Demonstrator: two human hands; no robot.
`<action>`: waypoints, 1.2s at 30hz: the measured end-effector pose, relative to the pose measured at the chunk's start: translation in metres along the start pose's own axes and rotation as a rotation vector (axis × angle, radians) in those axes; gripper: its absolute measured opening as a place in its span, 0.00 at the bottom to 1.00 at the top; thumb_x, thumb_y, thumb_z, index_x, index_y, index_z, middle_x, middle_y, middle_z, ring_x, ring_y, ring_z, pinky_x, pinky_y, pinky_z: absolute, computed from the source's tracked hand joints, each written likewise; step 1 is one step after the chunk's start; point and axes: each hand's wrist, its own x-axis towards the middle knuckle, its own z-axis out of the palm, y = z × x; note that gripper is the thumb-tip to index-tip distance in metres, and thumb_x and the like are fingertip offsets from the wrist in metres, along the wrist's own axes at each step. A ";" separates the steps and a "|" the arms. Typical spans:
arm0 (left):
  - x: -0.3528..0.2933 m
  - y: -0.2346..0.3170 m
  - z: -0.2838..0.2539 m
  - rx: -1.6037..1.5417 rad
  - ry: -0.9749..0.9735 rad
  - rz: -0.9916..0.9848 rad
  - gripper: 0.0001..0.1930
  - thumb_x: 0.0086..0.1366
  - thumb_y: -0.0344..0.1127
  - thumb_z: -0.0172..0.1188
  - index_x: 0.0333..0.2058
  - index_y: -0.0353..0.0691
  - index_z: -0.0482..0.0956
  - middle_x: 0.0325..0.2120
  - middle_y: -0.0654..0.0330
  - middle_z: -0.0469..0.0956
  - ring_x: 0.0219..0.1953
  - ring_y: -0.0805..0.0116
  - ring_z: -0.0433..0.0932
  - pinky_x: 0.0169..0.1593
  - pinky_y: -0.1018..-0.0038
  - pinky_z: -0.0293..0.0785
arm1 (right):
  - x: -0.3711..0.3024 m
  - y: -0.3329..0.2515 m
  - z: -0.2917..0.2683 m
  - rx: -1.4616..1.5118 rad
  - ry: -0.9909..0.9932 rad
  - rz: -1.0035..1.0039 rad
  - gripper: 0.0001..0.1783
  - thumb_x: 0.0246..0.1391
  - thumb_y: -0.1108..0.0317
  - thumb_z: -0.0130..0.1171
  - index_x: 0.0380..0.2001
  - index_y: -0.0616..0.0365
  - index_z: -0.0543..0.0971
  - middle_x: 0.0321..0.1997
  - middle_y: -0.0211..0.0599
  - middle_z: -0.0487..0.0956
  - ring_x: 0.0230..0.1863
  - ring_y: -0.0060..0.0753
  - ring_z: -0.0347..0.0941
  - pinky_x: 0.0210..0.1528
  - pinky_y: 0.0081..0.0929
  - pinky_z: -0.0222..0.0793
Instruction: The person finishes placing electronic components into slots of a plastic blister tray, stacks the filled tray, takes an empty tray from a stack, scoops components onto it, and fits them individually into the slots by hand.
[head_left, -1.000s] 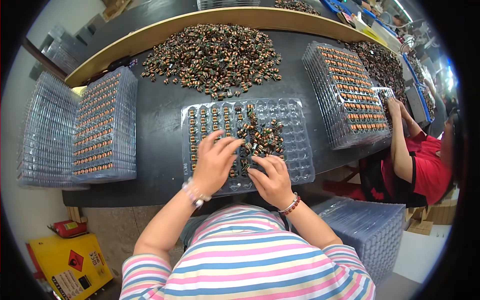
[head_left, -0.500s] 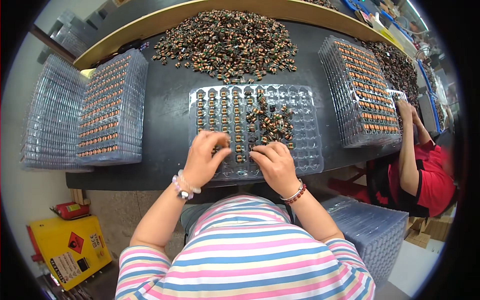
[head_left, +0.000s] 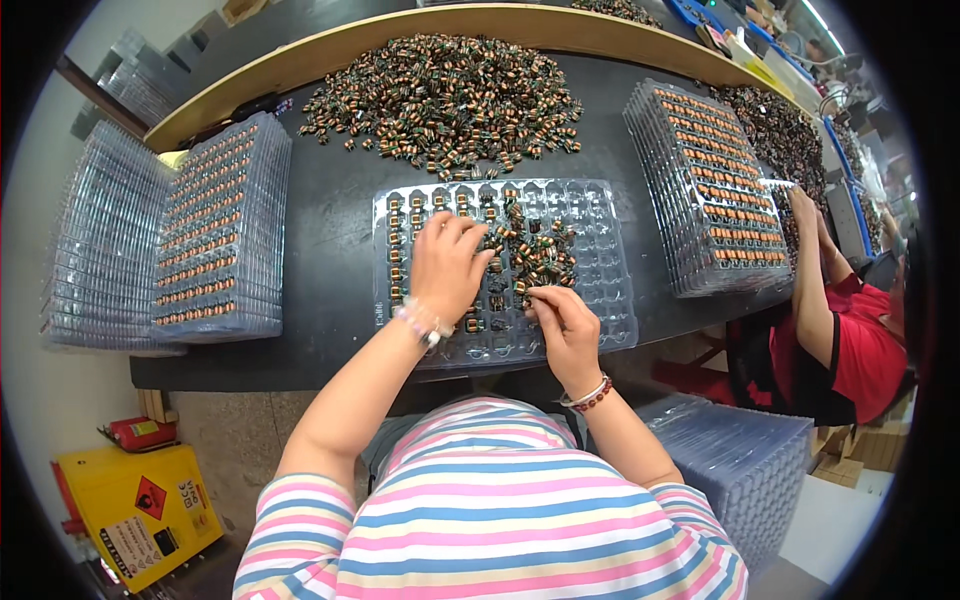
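A clear plastic tray (head_left: 590, 290) with rows of pockets lies before me, its left columns filled with small copper-wound coils (head_left: 395, 255). A loose heap of the same coils (head_left: 545, 255) rests on the tray right of its middle. My left hand (head_left: 450, 262) is over the filled columns, fingers bent and apart, thumb toward the loose heap; nothing shows in it. At the heap's near edge, my right hand (head_left: 570, 335) pinches a coil between thumb and forefinger, the coil partly hidden by the fingertips.
A large coil pile (head_left: 450, 100) lies at the back, before a wooden ledge (head_left: 400, 18). Stacked filled trays stand left (head_left: 210, 230) and right (head_left: 710, 190). A person in a red shirt (head_left: 865, 340) works at the right. Wrapped trays (head_left: 735, 470) stand low beside me.
My left hand has moved up and right across the tray, over the filled columns. My right hand has shifted slightly right and down, its fingers now closer together. The view has shifted a little.
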 end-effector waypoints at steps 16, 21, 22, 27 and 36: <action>-0.042 -0.020 -0.049 -0.291 -0.086 -0.296 0.09 0.59 0.29 0.59 0.39 0.39 0.80 0.38 0.57 0.78 0.47 0.58 0.73 0.52 0.65 0.68 | 0.003 -0.010 0.020 0.103 -0.155 0.001 0.10 0.57 0.81 0.54 0.41 0.65 0.80 0.42 0.40 0.77 0.35 0.26 0.79 0.36 0.19 0.77; -0.036 -0.009 -0.031 -0.139 -0.205 -0.057 0.12 0.53 0.30 0.64 0.39 0.41 0.81 0.41 0.58 0.76 0.53 0.55 0.67 0.57 0.62 0.65 | -0.001 -0.008 0.016 0.091 -0.102 -0.025 0.12 0.58 0.81 0.52 0.43 0.61 0.81 0.43 0.40 0.76 0.34 0.24 0.79 0.34 0.19 0.77; -0.036 -0.008 -0.028 -0.073 -0.226 0.010 0.14 0.52 0.29 0.65 0.39 0.41 0.81 0.41 0.59 0.76 0.53 0.55 0.67 0.57 0.62 0.65 | -0.003 -0.009 0.015 0.086 -0.100 -0.021 0.12 0.58 0.81 0.52 0.43 0.61 0.81 0.43 0.40 0.76 0.34 0.24 0.79 0.34 0.19 0.77; -0.033 -0.013 -0.039 -0.279 -0.206 -0.023 0.16 0.52 0.26 0.64 0.42 0.40 0.79 0.39 0.58 0.78 0.48 0.60 0.73 0.52 0.65 0.70 | -0.002 -0.023 0.019 0.142 -0.163 0.099 0.09 0.55 0.80 0.57 0.39 0.61 0.82 0.39 0.39 0.79 0.35 0.26 0.79 0.35 0.21 0.77; -0.068 -0.034 -0.097 -0.968 -0.061 -0.597 0.15 0.65 0.26 0.55 0.50 0.36 0.76 0.37 0.63 0.79 0.36 0.74 0.78 0.44 0.79 0.74 | 0.015 -0.027 0.079 -0.233 -0.306 -0.324 0.06 0.47 0.71 0.65 0.31 0.54 0.80 0.33 0.34 0.79 0.35 0.38 0.74 0.36 0.32 0.71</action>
